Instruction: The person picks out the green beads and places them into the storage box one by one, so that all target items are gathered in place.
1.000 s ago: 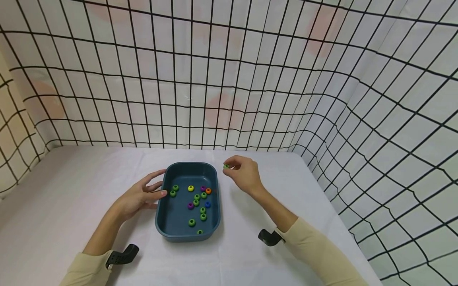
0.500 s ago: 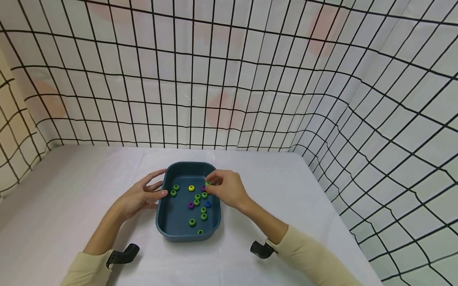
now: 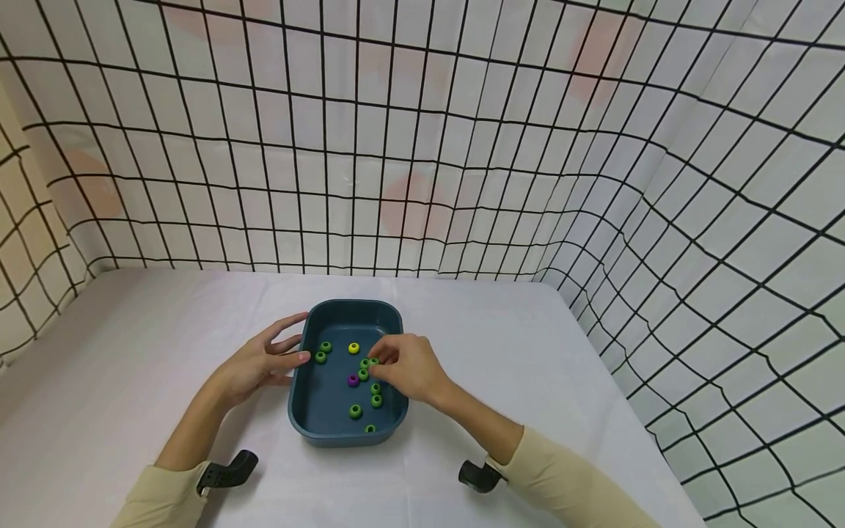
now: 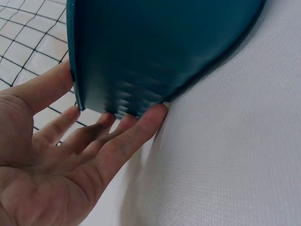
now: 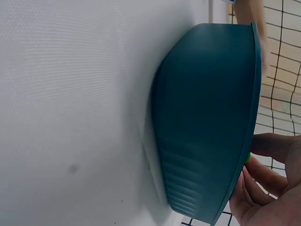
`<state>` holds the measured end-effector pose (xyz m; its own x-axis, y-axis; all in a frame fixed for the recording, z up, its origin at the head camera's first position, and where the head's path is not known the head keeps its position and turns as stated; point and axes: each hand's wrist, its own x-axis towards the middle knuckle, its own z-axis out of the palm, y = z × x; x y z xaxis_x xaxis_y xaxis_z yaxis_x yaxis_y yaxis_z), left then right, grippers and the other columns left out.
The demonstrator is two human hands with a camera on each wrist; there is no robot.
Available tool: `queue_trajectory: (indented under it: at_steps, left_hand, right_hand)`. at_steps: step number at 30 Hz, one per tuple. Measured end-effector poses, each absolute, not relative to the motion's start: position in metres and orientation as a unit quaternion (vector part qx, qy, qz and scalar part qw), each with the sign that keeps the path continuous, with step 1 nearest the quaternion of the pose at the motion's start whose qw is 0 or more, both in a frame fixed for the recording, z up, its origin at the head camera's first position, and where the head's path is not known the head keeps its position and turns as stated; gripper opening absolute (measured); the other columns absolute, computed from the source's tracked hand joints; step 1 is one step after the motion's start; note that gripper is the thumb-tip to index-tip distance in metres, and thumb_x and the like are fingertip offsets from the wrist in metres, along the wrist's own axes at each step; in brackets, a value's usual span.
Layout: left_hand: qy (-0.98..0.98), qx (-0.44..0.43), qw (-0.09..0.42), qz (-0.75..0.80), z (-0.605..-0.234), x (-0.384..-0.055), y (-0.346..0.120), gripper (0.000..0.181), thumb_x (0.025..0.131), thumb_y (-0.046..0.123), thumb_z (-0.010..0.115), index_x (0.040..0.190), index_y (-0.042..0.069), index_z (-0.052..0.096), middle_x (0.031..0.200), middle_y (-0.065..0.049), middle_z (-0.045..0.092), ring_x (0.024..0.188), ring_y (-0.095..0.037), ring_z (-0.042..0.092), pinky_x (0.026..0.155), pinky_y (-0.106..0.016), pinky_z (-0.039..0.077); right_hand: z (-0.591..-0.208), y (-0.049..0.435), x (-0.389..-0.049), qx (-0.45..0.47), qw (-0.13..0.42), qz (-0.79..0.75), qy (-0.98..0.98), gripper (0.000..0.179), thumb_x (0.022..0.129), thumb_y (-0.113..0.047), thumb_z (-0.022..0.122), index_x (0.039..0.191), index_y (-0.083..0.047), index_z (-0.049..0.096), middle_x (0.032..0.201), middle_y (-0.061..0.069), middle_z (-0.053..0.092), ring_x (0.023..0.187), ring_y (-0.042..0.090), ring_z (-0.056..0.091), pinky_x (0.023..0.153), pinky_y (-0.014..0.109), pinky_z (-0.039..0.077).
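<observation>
A dark teal plastic tray stands on the white cloth, with loose round beads on its floor. My left hand rests against its left side, fingers spread and thumb at the rim; in the left wrist view the fingertips touch the outer wall low down. My right hand reaches over the right rim, pinching a green bead between thumb and finger, close over other green beads. A purple bead and a yellow bead lie nearby. This hand hides part of the tray's right side.
A white cloth covers the table. Black grid netting before pale sheets rises along the back and right side. A dark wrist camera sits by the left cuff, another wrist camera by the right.
My right hand has brought the green bead from beyond the tray's right edge leftward and nearer, into the tray. It now hides the orange, blue and one purple bead. My left hand stays put.
</observation>
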<state>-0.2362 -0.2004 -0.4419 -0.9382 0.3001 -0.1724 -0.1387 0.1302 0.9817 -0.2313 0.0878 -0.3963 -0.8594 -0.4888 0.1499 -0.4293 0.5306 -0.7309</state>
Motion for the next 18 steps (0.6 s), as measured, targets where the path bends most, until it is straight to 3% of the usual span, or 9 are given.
queue_trajectory:
  at_steps: [13,18]
  left_hand:
    - [0.731,0.055,0.168,0.660,-0.4408,-0.2363,-0.2014,0.088,0.096,0.021,0.070,0.164,0.028,0.015,0.168,-0.025,0.011,0.145,-0.052,0.032,0.100,-0.063,0.048]
    - [0.733,0.054,0.168,0.657,-0.4410,-0.2371,-0.2010,0.088,0.096,0.021,0.070,0.164,0.028,0.015,0.168,-0.025,0.011,0.145,-0.052,0.033,0.100,-0.062,0.049]
  right_hand:
    - [-0.3972,0.0871,-0.2308,-0.263,0.028,-0.399,0.878,0.016,0.089,-0.009,0.073,0.104,-0.004,0.076,0.094,0.005,0.076,0.085,0.016,0.071,0.072,0.023,0.057]
    - [-0.3971,0.0882,-0.2320,-0.258,0.021,-0.398,0.880,0.023,0.089,-0.011,0.076,0.110,-0.003,0.074,0.103,0.011,0.075,0.087,0.017,0.069,0.074,0.024,0.057]
